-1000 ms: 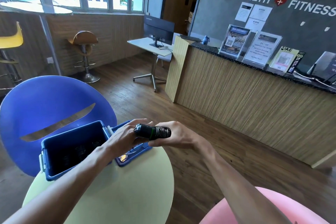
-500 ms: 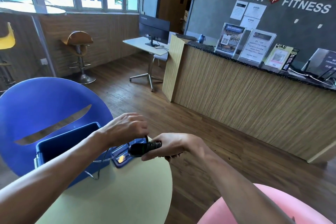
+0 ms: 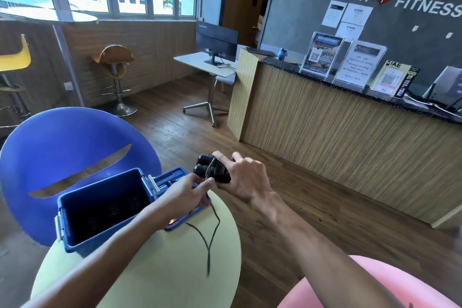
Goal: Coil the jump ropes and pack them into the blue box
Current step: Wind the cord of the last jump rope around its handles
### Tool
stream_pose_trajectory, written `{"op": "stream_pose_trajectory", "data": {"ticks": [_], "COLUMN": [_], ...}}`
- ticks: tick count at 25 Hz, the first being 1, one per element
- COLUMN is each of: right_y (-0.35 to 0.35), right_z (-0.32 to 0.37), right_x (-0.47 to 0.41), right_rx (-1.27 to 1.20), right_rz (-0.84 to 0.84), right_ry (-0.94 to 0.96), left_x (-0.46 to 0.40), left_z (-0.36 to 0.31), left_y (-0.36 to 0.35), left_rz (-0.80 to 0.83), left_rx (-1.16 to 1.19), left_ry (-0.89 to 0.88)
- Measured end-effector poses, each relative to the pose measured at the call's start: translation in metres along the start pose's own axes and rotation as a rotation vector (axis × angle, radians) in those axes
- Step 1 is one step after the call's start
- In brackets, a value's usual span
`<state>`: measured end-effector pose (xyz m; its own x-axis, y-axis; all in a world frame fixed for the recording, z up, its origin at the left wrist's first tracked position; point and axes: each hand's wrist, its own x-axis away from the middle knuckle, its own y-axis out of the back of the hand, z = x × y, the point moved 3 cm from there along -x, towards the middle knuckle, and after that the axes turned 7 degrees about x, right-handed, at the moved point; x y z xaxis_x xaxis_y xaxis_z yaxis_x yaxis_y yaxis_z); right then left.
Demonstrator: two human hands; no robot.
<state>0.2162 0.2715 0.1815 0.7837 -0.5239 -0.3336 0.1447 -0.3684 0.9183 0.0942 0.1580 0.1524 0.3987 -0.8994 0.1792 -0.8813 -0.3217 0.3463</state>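
Black ribbed jump rope handles — two of them, side by side — sit in the right hand, whose fingers curl round them from behind, the round end caps pointing left. Thin cord is wound across the handles. The left hand reaches in from below and left, its fingertips pinching the cord right at the lower edge of the handles. From there a loose length of dark cord hangs down and trails over the desk, forming a narrow loop that ends near the middle of the pale yellow-green top.

Just left of both hands stands the blue box, open, on the far left part of the round desk. Its inside is dark; a few dim shapes lie at the bottom, but what they are cannot be told. The hinged lid lies flat behind the left hand, between the box and the handles. The left forearm crosses in front of the box's near right corner.

Behind the box is a round blue chair with a slot in its back — and a pink seat shows at the lower right. Beyond lies a dark wooden floor, a reception counter faced in light striped wood with leaflets on top, a monitor on a small white table, and a bar stool beneath the windows.
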Motion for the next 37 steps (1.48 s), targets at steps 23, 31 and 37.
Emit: {"op": "stream_pose_trajectory", "data": {"ticks": [23, 31, 37], "right_y": [0.001, -0.013, -0.015], "right_z": [-0.011, -0.014, -0.011], "right_x": [-0.006, -0.006, -0.004], "right_rx": [-0.106, -0.174, -0.161], "right_rz": [0.017, 0.079, 0.091], "right_ry": [-0.152, -0.274, -0.264], "left_x": [0.002, -0.007, -0.012], "left_z": [0.000, -0.002, 0.004], "left_y": [-0.033, -0.040, -0.044], "left_rz": [0.349, 0.034, 0.014], "left_rx": [0.739, 0.780, 0.699], "left_ry": [0.042, 0.085, 0.189]}}
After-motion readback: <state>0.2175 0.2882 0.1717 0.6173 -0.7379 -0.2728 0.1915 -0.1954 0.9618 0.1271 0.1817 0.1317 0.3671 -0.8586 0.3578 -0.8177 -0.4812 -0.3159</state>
